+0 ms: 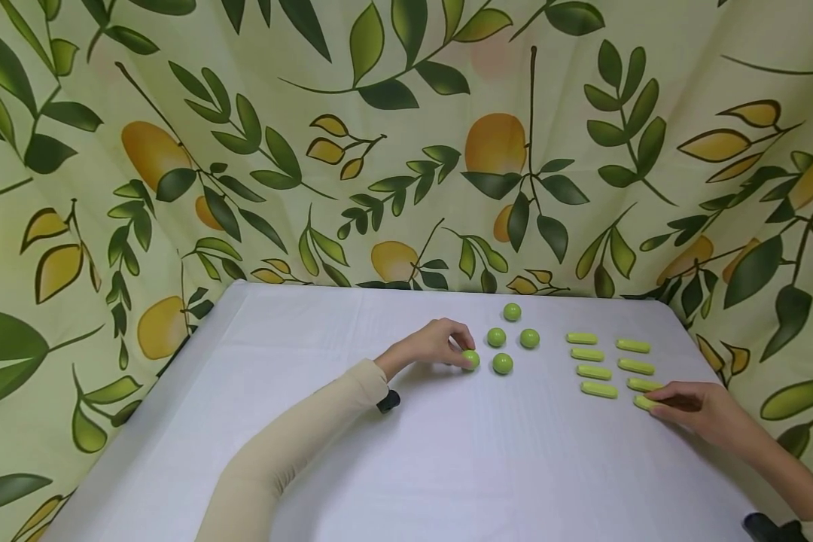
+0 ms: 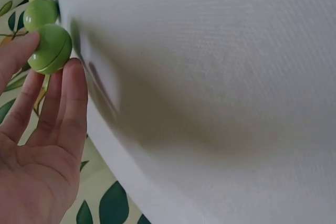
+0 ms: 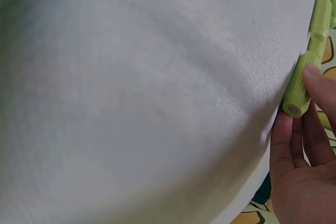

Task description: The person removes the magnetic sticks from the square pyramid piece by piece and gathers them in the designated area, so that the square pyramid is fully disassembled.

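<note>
My left hand (image 1: pixel 436 342) pinches a glossy green ball (image 1: pixel 471 360) between thumb and fingers at the left of a loose group of like balls. In the left wrist view, a fine seam line runs round this held ball (image 2: pixel 51 49), and a second ball (image 2: pixel 41 14) shows just behind it. On the right of the table, my right hand (image 1: pixel 701 410) pinches a pale green ridged stick (image 1: pixel 644 403), the nearest in its column. A small grey dot marks the end of that stick (image 3: pixel 297 95) in the right wrist view.
Several more green balls (image 1: pixel 503 363) lie near the table's middle. Pale green sticks (image 1: pixel 599 390) form two columns to their right. The white-covered table (image 1: pixel 406 452) backs onto a leaf-patterned curtain (image 1: pixel 406 188).
</note>
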Available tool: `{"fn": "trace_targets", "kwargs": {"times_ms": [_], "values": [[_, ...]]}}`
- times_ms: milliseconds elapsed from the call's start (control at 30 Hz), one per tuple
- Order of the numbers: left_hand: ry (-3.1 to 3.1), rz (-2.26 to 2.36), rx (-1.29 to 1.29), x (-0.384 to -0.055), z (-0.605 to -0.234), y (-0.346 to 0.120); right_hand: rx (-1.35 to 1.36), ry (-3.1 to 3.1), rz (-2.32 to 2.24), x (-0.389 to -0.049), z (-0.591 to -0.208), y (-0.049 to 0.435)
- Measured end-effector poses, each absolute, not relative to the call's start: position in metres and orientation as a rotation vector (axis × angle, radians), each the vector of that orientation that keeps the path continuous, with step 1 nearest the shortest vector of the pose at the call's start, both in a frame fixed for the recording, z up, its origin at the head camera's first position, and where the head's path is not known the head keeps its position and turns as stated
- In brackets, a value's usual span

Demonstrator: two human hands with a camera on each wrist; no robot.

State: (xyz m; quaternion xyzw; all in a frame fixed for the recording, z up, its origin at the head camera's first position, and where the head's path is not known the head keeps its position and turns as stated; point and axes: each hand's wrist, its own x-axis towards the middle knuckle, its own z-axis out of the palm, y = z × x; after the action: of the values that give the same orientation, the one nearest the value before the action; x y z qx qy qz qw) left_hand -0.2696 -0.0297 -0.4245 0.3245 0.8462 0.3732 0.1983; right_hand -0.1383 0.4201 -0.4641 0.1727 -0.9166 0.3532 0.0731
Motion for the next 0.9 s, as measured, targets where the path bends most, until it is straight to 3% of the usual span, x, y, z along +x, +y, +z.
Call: {"fn": "trace_targets", "kwargs": {"times_ms": [900], "values": [[2.439, 1.154, 0.811, -0.272, -0.436, -0.01, 0.452, -2.804, 1.018, -0.136, -0.464, 0.417]]}}
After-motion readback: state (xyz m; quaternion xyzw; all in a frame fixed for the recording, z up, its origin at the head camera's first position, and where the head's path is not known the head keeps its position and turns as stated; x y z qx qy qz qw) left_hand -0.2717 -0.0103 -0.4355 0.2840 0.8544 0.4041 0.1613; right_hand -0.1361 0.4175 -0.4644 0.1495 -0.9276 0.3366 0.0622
